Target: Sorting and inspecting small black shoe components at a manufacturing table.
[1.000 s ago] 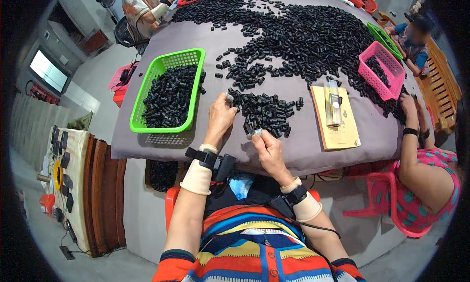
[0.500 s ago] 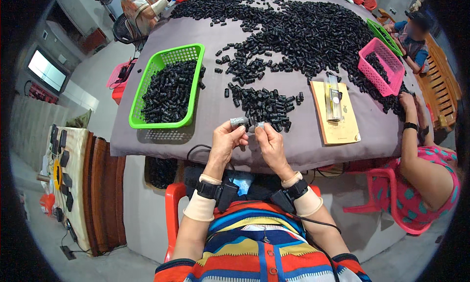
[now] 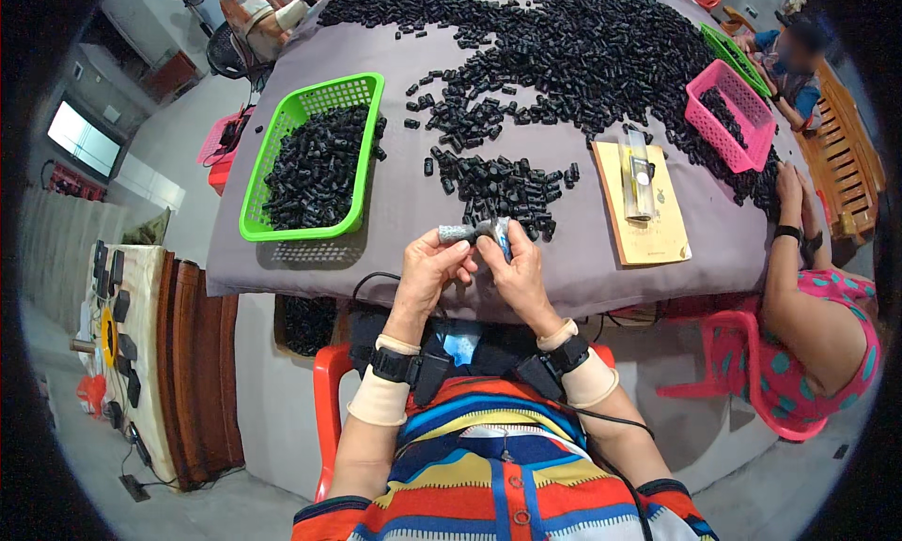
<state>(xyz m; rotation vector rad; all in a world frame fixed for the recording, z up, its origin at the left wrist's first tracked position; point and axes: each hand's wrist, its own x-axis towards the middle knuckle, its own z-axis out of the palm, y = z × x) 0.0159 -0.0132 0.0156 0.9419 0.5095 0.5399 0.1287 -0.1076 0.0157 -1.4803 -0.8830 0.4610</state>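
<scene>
My left hand (image 3: 425, 276) and my right hand (image 3: 519, 276) meet over the table's near edge, fingers closed in a pinch. Grey wrapping covers a fingertip on each hand. Between the fingertips shows a small black piece (image 3: 482, 231), partly hidden; it looks like the short black cylinders on the table. Just beyond my hands lies a small heap of black cylindrical pieces (image 3: 503, 188). To the left stands a green basket (image 3: 248, 203), filled with the same kind of pieces.
A far larger spread of black pieces (image 3: 601, 57) covers the table's back. On the right lie a yellow booklet (image 3: 658, 240) and a clear tube-like case (image 3: 639, 179). Beyond are a pink basket (image 3: 766, 137) and a green basket (image 3: 709, 38). Other people work around the table.
My right hand has turned and come closer to my left, its wrapped fingertip now pointing upward. The view has shifted slightly, so the table contents appear a little higher.
</scene>
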